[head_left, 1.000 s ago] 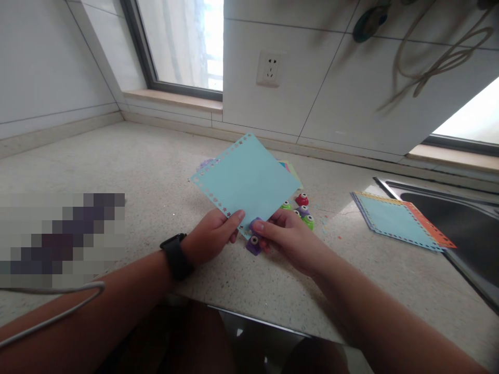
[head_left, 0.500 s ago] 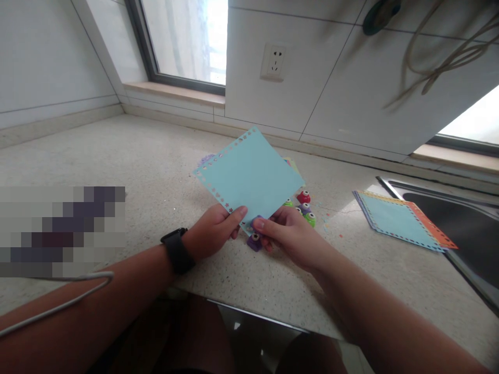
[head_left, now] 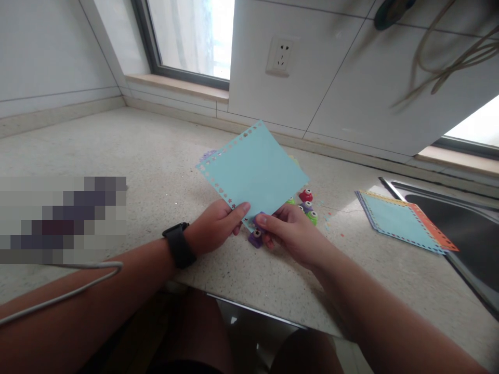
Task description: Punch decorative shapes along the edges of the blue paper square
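A light blue sheet of paper [head_left: 255,171] is held tilted above the counter, with small shapes punched along its two left edges. My left hand [head_left: 221,221] pinches its lower left edge between thumb and fingers. At the bottom corner, my right hand [head_left: 290,228] grips a small purple paper punch, its thumb pressed on top; the fingers hide most of it. Just below that corner shows another purple punch [head_left: 256,239] with a white ring. Behind my right hand stand a red punch [head_left: 306,195], a green punch [head_left: 311,217] and others partly covered by the paper.
On the right, a stack of punched sheets [head_left: 409,221], blue and orange, overlaps the rim of a steel sink [head_left: 460,228]. Paper bits [head_left: 328,221] lie scattered on the speckled counter [head_left: 156,150]. A white cable [head_left: 78,280] crosses my left forearm. The far left is pixelated.
The whole scene has shifted slightly in view. Both hands keep their hold on the paper and the punch, with barely any movement between them.
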`<state>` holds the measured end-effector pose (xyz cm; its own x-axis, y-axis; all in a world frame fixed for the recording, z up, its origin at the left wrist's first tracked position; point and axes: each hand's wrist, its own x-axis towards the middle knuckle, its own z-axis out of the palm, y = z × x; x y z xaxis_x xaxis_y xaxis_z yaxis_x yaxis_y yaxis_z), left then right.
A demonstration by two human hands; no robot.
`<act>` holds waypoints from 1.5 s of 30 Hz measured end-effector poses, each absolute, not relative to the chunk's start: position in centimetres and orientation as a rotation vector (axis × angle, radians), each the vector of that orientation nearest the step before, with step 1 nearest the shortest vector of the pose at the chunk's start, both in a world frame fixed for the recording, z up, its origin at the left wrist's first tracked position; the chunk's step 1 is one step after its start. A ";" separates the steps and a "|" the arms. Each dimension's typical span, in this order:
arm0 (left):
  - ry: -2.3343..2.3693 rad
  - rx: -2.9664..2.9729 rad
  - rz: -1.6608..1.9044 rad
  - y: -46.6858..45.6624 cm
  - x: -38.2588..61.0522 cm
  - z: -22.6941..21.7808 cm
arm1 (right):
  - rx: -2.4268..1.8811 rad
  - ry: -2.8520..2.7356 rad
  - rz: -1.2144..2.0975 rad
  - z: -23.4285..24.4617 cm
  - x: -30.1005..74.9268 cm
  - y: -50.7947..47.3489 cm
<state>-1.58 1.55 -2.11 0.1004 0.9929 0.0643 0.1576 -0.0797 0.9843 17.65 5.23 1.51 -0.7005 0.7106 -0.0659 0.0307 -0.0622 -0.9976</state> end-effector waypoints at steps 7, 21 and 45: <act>1.229 1.489 1.076 1.5 -1.6 -1.9 | -0.790 -1.726 1.808 1.3 17.6 5.3; 1.240 1.534 1.055 1.7 -1.7 -1.8 | -0.772 -1.730 1.814 1.1 17.6 5.4; 1.250 1.565 1.055 1.5 -1.7 -1.6 | -0.788 -1.761 1.763 1.3 17.8 5.6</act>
